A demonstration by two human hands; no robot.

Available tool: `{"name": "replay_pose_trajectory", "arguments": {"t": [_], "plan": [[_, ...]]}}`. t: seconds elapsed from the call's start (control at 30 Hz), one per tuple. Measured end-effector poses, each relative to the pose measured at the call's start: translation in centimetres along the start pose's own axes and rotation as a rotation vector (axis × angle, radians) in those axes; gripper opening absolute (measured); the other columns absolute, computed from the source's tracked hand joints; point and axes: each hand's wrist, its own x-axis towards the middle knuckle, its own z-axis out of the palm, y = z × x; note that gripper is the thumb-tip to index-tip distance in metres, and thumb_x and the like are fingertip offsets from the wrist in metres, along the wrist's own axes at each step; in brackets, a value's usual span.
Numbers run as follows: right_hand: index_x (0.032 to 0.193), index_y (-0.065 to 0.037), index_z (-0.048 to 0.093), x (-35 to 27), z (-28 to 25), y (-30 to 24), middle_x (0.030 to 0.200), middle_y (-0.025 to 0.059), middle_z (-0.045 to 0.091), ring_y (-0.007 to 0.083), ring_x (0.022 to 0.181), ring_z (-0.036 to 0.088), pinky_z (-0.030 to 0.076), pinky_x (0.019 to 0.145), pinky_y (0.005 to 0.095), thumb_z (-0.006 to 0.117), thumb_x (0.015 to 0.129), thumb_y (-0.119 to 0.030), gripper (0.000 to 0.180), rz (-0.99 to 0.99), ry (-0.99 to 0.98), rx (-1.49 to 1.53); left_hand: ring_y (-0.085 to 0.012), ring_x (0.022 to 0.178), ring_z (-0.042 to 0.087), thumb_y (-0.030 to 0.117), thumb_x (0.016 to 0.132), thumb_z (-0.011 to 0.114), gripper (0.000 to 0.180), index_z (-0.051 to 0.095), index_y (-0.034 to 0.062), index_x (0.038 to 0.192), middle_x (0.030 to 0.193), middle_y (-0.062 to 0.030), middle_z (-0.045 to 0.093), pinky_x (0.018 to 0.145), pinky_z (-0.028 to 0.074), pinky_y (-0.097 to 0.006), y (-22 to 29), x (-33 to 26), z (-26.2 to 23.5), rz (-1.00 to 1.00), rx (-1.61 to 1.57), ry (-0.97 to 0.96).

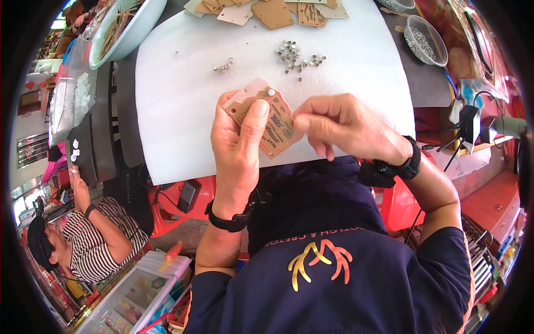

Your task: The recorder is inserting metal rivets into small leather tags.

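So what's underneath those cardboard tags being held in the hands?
Under the brown tags, held by the left hand and right hand, lies a white foam sheet. The hands and tags hide the part directly below.

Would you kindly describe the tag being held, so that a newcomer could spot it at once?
Start at the white foam sheet covering the table. Above its near edge, the left hand and right hand hold a brown card tag. Unlike the loose tags piled at the far edge, it carries a small silver stud near its top.
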Motion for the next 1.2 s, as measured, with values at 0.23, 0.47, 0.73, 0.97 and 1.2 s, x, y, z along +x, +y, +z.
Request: {"name": "replay_pose_trajectory", "arguments": {"t": [0.23, 0.47, 0.73, 0.97, 1.2], "plan": [[0.094, -0.001, 0.064, -0.5, 1.9, 0.1, 0.073, -0.0013, 0.058, 0.0051, 0.063, 0.056, 0.048, 0.055, 0.0216, 0.056, 0.100, -0.029, 0.030, -0.009, 0.001, -0.038, -0.0100, 0.093, 0.060, 0.017, 0.098, 0.058, 0.028, 0.049, -0.0004, 0.119, 0.105, -0.0084, 0.064, 0.084, 0.049, -0.025, 0.1, -0.3, -0.2, 0.004, -0.059, 0.052], [0.088, -0.001, 0.059, -0.3, 1.7, -0.2, 0.071, 0.0010, 0.057, 0.0068, 0.061, 0.056, 0.047, 0.054, 0.0234, 0.053, 0.101, -0.023, 0.026, -0.086, -0.026, -0.115, -0.0112, 0.088, 0.061, 0.018, 0.096, 0.059, 0.028, 0.059, 0.0008, 0.118, 0.102, -0.0046, 0.064, 0.073, 0.050, -0.027, 0.1, -1.4, -0.3, -0.078, -0.121, 0.029], [0.088, 0.000, 0.055, 0.8, 1.7, -1.4, 0.069, 0.0015, 0.054, 0.0085, 0.060, 0.055, 0.044, 0.055, 0.0249, 0.047, 0.103, -0.022, 0.028, -0.138, -0.120, -0.241, -0.0102, 0.074, 0.060, 0.012, 0.093, 0.063, 0.026, 0.059, 0.0004, 0.116, 0.094, -0.0043, 0.064, 0.055, 0.048, -0.025, 0.5, -2.2, -1.0, -0.073, -0.129, 0.046], [0.090, 0.000, 0.055, 2.3, 3.2, -2.4, 0.070, 0.0006, 0.053, 0.0083, 0.059, 0.053, 0.043, 0.056, 0.0250, 0.045, 0.104, -0.024, 0.030, -0.130, -0.117, -0.239, -0.0085, 0.074, 0.060, 0.009, 0.093, 0.063, 0.024, 0.059, -0.0007, 0.115, 0.095, -0.0046, 0.065, 0.056, 0.048, -0.023, 0.9, -2.7, -1.8, 0.009, -0.056, 0.160], [0.095, 0.000, 0.062, 3.6, 4.3, -2.8, 0.066, 0.0019, 0.053, 0.0095, 0.060, 0.053, 0.044, 0.055, 0.0273, 0.049, 0.102, -0.026, 0.030, -0.127, -0.089, -0.255, -0.0074, 0.075, 0.057, 0.009, 0.095, 0.060, 0.023, 0.058, -0.0011, 0.115, 0.093, -0.0039, 0.063, 0.057, 0.047, -0.023, 0.6, -2.6, -2.8, 0.175, -0.009, 0.195]]}}
